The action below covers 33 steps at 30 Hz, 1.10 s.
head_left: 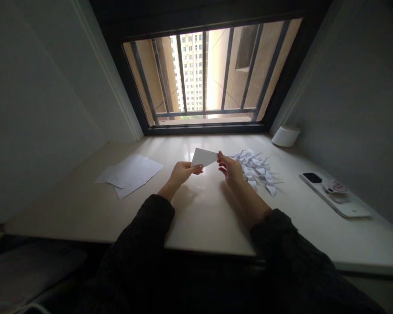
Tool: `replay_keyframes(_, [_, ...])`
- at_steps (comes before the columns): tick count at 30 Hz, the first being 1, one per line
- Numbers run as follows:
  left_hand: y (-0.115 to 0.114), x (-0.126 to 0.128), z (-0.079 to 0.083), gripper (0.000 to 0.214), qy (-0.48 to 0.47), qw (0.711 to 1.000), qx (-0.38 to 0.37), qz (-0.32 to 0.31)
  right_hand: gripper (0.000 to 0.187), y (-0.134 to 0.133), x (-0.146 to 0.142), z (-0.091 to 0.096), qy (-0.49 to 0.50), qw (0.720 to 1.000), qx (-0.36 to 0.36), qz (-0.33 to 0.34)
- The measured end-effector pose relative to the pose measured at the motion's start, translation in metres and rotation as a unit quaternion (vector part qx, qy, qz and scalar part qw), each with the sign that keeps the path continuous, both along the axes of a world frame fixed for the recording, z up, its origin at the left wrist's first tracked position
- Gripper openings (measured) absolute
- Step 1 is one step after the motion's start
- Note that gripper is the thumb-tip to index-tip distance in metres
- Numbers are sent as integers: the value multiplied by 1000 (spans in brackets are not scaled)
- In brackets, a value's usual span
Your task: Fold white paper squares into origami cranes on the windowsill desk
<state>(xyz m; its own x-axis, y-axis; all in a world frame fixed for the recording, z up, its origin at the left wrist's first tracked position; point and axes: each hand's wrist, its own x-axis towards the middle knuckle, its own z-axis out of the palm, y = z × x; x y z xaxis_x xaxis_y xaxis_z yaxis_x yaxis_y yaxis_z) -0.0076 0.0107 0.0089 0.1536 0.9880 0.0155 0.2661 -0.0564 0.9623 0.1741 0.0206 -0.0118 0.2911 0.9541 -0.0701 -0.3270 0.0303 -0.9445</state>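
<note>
A small piece of folded white paper (203, 157), roughly triangular, is held up between my two hands above the white sill. My left hand (182, 171) pinches its lower left edge, thumb on top. At the paper's right tip, my right hand (229, 167) grips with thumb and forefinger while its other fingers curl. Just beyond the right hand lies a pile of folded paper cranes (257, 168), partly covered by that hand. Left of my left hand rests a loose stack of white paper sheets (134, 172).
A phone (337, 196) with a round attachment on its back lies at the right. A white cylindrical object (286, 136) stands in the far right corner. Walls flank the sill (203, 231), and a barred window (203, 78) is behind it.
</note>
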Motion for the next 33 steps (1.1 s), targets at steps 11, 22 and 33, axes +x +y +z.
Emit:
replay_keyframes(11, [5,-4,-6,40,9,1000,-8,-6,34,4,-2,-12,7,999,9,-52])
replay_keyframes(22, [7,-9,-7,41,17,1000,-12,-13,42,0,-4,-10,-51,996,20,-75])
replay_keyframes(33, [5,-17,1,27,189,975,110,31,50,-10,-6,0,-370,911,175,-44])
